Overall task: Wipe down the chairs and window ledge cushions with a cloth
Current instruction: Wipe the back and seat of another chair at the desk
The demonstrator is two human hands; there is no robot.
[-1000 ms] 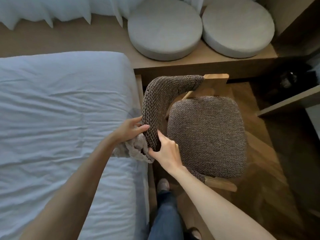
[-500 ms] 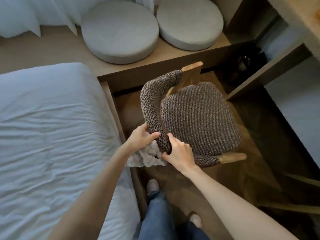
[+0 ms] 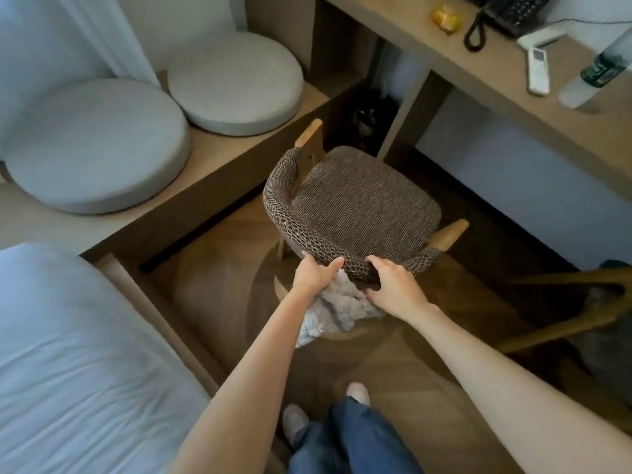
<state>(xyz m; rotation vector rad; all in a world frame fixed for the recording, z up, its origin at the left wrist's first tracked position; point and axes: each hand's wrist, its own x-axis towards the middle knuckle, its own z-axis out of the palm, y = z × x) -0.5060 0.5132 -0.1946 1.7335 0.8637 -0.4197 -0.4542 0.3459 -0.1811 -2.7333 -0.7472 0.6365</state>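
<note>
Left hand [image 3: 316, 273] and right hand [image 3: 393, 285] both curl over the backrest [image 3: 301, 230], cloth [image 3: 337, 309] trapped under the left; seat [image 3: 366, 200] lies at twelve o'clock.

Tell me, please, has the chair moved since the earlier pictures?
Yes. The chair has moved away from the bed: its backrest was against the bed's edge, and bare floor now lies between them.

The chair [image 3: 359, 206] wore coarse woven fabric (wooden arm tips); the cloth [image 3: 338, 302] looked nubbly, the cushions [image 3: 164, 121] matt, the floor [image 3: 376, 354] wood.
</note>
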